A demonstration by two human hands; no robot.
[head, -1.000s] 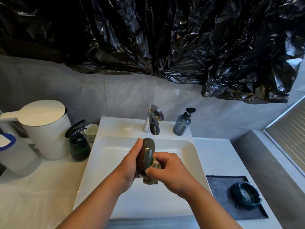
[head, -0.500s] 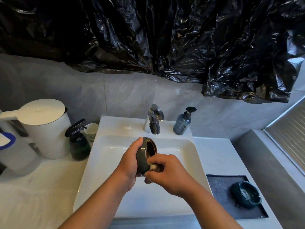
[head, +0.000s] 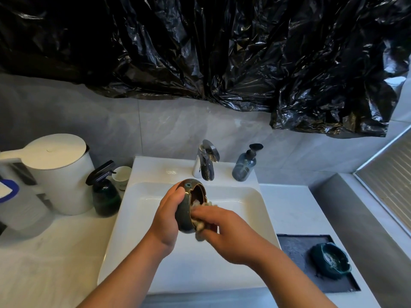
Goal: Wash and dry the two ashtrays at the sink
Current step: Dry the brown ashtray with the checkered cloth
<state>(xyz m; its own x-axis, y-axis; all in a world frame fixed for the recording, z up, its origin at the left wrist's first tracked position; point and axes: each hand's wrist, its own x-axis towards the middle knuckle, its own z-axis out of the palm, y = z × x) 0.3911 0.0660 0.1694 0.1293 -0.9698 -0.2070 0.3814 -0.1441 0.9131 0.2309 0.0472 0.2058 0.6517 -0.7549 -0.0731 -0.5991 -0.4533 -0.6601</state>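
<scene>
My left hand (head: 167, 216) grips a round brown-green glazed ashtray (head: 189, 205), held on edge over the white sink basin (head: 251, 210), its hollow facing right. My right hand (head: 226, 232) presses a pale wad of cloth (head: 200, 226) against the ashtray's inner face and lower rim. A second ashtray (head: 329, 260), dark teal, sits on a dark grey mat (head: 293, 247) on the counter to the right of the sink. The chrome tap (head: 206, 161) stands behind the basin; no water stream is visible.
A blue-grey soap pump bottle (head: 244, 165) stands right of the tap. Left of the sink are a dark spray bottle (head: 104, 192), a small white cup (head: 121, 175), a white lidded bin (head: 60, 172) and a clear jug (head: 20, 207). Black plastic sheeting (head: 222, 52) hangs on the wall above.
The ashtray has turned in my left hand so its hollow now shows towards the right. My right hand has shifted lower along it with the cloth.
</scene>
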